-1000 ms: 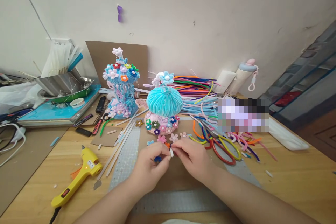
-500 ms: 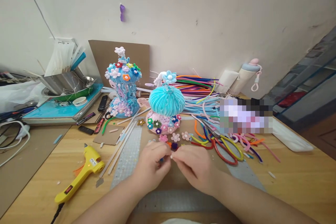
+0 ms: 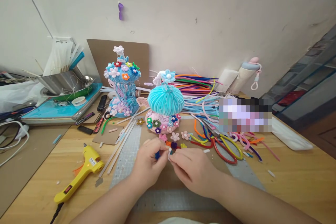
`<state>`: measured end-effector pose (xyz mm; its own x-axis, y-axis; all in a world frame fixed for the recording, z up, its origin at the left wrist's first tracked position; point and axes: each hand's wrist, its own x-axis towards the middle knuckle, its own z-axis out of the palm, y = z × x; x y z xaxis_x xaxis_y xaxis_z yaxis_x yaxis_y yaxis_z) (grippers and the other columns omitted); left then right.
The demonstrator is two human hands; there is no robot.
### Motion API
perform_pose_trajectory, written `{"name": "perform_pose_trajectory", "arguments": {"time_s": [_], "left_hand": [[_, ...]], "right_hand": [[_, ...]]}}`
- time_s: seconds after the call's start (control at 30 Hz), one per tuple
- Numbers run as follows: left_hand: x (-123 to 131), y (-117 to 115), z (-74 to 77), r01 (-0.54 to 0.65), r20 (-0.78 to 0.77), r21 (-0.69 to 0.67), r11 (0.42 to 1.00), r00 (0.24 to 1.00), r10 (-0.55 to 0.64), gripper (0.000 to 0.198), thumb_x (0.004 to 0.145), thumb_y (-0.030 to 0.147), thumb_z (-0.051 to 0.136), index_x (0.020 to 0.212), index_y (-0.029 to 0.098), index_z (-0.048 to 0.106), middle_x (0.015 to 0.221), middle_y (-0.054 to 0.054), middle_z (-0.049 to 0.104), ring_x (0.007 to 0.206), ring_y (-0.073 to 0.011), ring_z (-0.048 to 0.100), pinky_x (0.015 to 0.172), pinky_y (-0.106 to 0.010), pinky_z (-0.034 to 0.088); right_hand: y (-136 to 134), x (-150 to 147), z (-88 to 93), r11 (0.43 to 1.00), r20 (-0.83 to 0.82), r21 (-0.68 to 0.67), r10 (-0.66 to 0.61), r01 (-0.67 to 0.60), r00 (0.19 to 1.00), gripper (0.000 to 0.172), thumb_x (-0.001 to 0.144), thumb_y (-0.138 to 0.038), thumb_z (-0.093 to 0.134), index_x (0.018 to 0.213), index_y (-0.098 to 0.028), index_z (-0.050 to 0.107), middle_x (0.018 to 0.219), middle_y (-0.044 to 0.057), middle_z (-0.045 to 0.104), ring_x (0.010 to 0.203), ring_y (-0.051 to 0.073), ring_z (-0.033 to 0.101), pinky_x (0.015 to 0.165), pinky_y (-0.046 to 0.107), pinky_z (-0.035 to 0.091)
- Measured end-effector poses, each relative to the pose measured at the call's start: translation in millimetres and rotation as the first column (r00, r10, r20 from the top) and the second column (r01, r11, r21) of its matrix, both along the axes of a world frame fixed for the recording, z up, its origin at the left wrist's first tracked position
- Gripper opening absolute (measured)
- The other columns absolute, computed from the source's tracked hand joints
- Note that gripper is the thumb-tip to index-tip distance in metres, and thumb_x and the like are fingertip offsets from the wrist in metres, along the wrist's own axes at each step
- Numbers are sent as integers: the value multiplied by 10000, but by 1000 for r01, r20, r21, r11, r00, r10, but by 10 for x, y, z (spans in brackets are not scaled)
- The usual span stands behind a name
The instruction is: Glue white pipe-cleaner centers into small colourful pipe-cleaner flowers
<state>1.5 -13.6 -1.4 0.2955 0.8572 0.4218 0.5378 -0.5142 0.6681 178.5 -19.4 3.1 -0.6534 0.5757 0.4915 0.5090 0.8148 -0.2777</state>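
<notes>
My left hand [image 3: 148, 162] and my right hand [image 3: 194, 168] meet over the cardboard, fingers closed in a pinch. Between their fingertips is a short white piece of pipe cleaner [image 3: 169, 151]. Something dark blue [image 3: 157, 155] shows behind my left fingers, mostly hidden. Just beyond the hands lie small fuzzy flowers, among them a pale pink flower [image 3: 175, 136] and a purple flower [image 3: 173, 145]. Behind them stands a turquoise fuzzy dome [image 3: 166, 99] above a pink base [image 3: 151, 113] covered with flowers.
A yellow glue gun [image 3: 80, 173] lies at left near white sticks [image 3: 120, 147]. Scissors [image 3: 224, 147] rest among pipe cleaners at right. A decorated blue fuzzy tower [image 3: 123, 77] stands behind. A metal bowl [image 3: 63, 80] sits back left, a bottle [image 3: 243, 77] back right.
My hands have shifted slightly, and more of the white piece shows between the fingertips. A small white bit is now visible beside my right hand.
</notes>
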Motion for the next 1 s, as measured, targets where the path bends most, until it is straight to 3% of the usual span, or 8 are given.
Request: {"name": "perform_pose_trajectory", "arguments": {"time_s": [0.13, 0.23, 0.3, 0.37, 0.47, 0.6, 0.87, 1.0], "left_hand": [[18, -23, 4, 98, -128, 17, 995, 987, -95, 143, 769, 81, 493, 733, 206, 553, 685, -8, 619, 664, -165, 534, 657, -302, 365], [28, -41, 15, 111, -37, -24, 994, 993, -112, 151, 767, 73, 492, 702, 202, 537, 674, -3, 611, 658, -155, 530, 654, -289, 370], [29, -47, 18, 85, 67, -60, 995, 994, -81, 137, 783, 94, 502, 702, 200, 534, 678, -1, 606, 656, -149, 532, 644, -277, 375], [27, -48, 15, 57, 134, -85, 995, 990, -45, 134, 798, 118, 505, 695, 199, 529, 666, 3, 590, 642, -145, 526, 633, -271, 377], [24, -40, 3, 26, 153, -89, 996, 988, -12, 134, 812, 142, 505, 692, 197, 527, 661, 4, 580, 640, -145, 523, 641, -274, 383], [22, -28, -3, -22, 127, -85, 996, 991, 33, 139, 826, 169, 501, 693, 192, 536, 651, 1, 574, 628, -144, 512, 628, -271, 387], [20, -30, -19, -69, 89, -89, 994, 993, 77, 138, 827, 183, 500, 704, 188, 563, 662, -5, 588, 642, -148, 524, 622, -268, 402], [29, -20, -21, -77, 122, -92, 993, 989, 88, 138, 815, 171, 512, 684, 189, 553, 656, 2, 590, 644, -144, 529, 617, -262, 398]], "right_hand": [[30, 5, 22, 986, -205, -168, -28, -7, 978, 161, 886, -146, 435, 822, -183, 578, 690, 15, 608, 614, 129, 534, 572, 242, 382], [100, 8, -10, 942, -348, -333, -164, 43, 923, 141, 882, -152, 478, 855, -195, 609, 755, 11, 658, 666, 122, 590, 602, 216, 432], [129, 13, -38, 932, -347, -359, -188, 55, 919, 148, 870, -136, 495, 875, -202, 628, 785, 10, 677, 691, 123, 610, 613, 209, 442], [131, 19, -54, 955, -261, -287, -157, 79, 952, 178, 862, -115, 484, 872, -203, 640, 748, 12, 666, 669, 130, 599, 592, 222, 422], [97, 25, -53, 989, -108, -67, -141, 134, 984, 204, 865, -112, 451, 869, -184, 642, 647, 17, 601, 603, 144, 539, 542, 255, 354], [51, 21, -26, 981, 24, 131, -146, 142, 989, 210, 883, -136, 420, 937, -146, 624, 664, 37, 581, 612, 162, 508, 537, 285, 329], [-11, -1, 17, 952, 151, 236, -235, 195, 960, 205, 885, -128, 423, 948, -144, 618, 667, 33, 551, 595, 167, 470, 524, 311, 293], [-25, -5, 29, 961, 165, 244, -174, 130, 971, 217, 898, -126, 400, 938, -145, 613, 688, 42, 561, 607, 170, 473, 536, 317, 300]]}}
